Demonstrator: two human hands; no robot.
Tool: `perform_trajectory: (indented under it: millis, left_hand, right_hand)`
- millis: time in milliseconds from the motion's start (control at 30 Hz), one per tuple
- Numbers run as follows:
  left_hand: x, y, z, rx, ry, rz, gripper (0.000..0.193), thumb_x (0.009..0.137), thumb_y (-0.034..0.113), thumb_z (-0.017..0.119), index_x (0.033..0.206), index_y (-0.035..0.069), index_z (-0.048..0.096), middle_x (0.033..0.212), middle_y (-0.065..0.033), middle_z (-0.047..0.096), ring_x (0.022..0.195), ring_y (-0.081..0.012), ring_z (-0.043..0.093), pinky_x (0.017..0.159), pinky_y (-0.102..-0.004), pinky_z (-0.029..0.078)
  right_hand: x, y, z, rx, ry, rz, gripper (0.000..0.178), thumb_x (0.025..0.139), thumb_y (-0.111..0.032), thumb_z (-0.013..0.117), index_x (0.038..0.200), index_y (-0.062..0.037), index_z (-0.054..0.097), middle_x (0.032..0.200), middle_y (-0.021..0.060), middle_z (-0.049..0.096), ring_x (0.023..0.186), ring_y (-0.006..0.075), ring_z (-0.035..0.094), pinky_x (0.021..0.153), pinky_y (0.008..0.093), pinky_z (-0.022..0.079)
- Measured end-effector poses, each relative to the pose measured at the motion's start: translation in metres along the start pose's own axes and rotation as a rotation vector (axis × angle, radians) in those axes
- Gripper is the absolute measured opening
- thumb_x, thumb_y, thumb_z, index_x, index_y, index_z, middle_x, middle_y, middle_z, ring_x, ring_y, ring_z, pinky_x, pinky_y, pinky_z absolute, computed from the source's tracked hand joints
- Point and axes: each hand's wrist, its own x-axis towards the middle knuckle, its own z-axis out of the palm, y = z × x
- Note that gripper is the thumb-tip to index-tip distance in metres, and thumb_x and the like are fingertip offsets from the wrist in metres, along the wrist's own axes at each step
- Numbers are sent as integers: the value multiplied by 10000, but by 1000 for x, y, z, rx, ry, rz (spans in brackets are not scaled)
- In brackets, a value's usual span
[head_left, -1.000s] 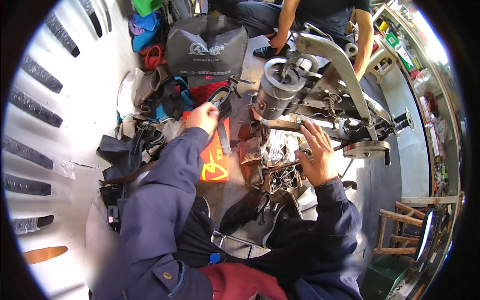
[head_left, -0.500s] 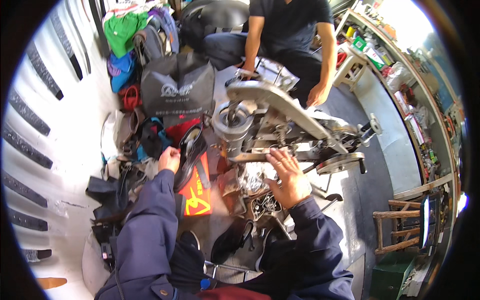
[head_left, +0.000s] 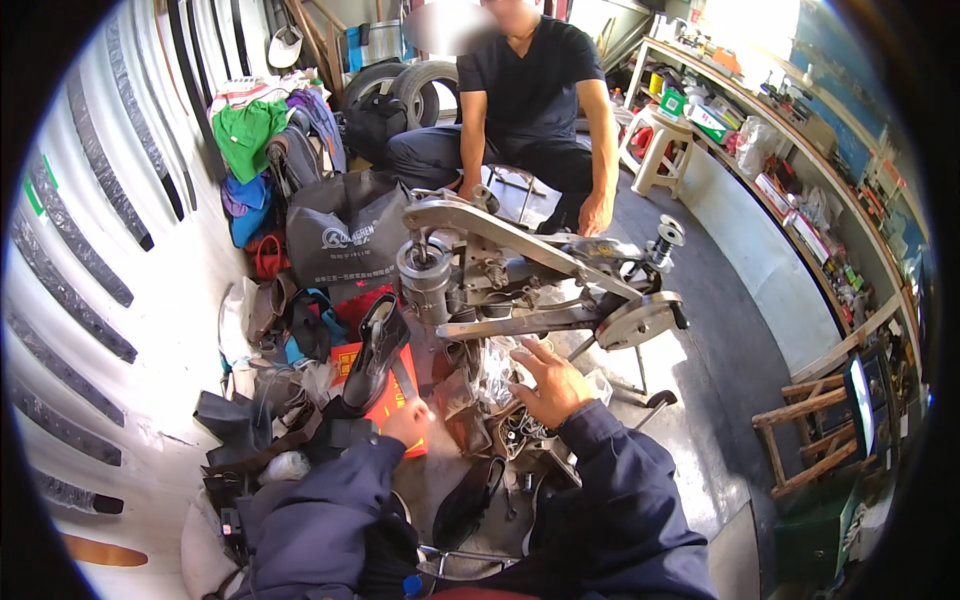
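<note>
My left hand is smeared by motion over the near end of a red-orange box. Its fingers look curled, but I cannot tell whether they hold anything. A dark flat strip runs just above that hand. On the box leans a black shoe, its opening facing up. My right hand is open, fingers spread, above a tray of small metal parts and crumpled clear plastic. Beyond it stands a grey metal machine with a long arm, a round cylinder and a wheel with a handle.
Across the machine sits another person, hands low behind it. A dark grey bag and piled clothes stand at left. Near my feet lies another black shoe. Shelves, a pale stool and a wooden chair line the right.
My left hand has left the shoe's side and come nearer and to the right. The right hand has drawn back from the machine's lower bar. The view has tilted up.
</note>
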Motion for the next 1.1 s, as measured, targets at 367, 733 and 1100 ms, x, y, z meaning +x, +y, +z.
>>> perform_trajectory:
  millis: [367, 733, 1100]
  left_hand:
    - [-85, 27, 100, 200, -340, -170, 713, 837, 692, 682, 1237, 107, 601, 1175, -181, 718, 1124, -365, 680, 938, -451, 526]
    - [-76, 27, 121, 294, -350, -114, 617, 869, 651, 660, 1110, 83, 641, 1073, -187, 738, 1049, -386, 695, 882, -469, 537]
    - [-70, 34, 148, 413, -280, -51, 315, 888, 289, 572, 1080, 41, 598, 948, -302, 710, 906, -472, 697, 826, -584, 536]
  right_hand:
    - [-45, 9, -13, 12, -75, 50, 478, 839, -304, 699, 1251, -65, 654, 1149, 212, 670, 1021, 422, 674, 881, 499, 545]
    - [-60, 8, -34, -79, -242, 159, 508, 869, -354, 715, 1295, -86, 647, 962, 236, 717, 902, 411, 705, 791, 500, 560]
    - [-62, 11, -32, -43, -224, 161, 405, 831, -327, 695, 1148, -75, 689, 860, 237, 715, 842, 422, 711, 757, 515, 563]
